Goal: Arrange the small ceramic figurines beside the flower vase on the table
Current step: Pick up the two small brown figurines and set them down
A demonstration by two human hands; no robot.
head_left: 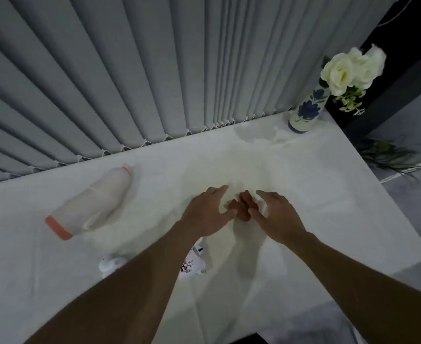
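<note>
A white vase with blue flower print [306,111] holds white roses [350,68] at the table's far right corner. A small reddish-brown figurine [241,207] lies mid-table, between my two hands. My left hand [208,212] and my right hand [276,217] flank it with fingers spread, their fingertips touching or nearly touching it. Part of the figurine is washed out by glare. A white figurine with red markings [192,263] and another white figurine [111,264] sit nearer to me, partly hidden under my left forearm.
A translucent bottle with an orange base and cap [90,204] lies on its side at the left of the white tablecloth [328,194]. Grey vertical blinds [130,83] run along the far edge. Peacock feathers [388,155] lie beyond the right edge.
</note>
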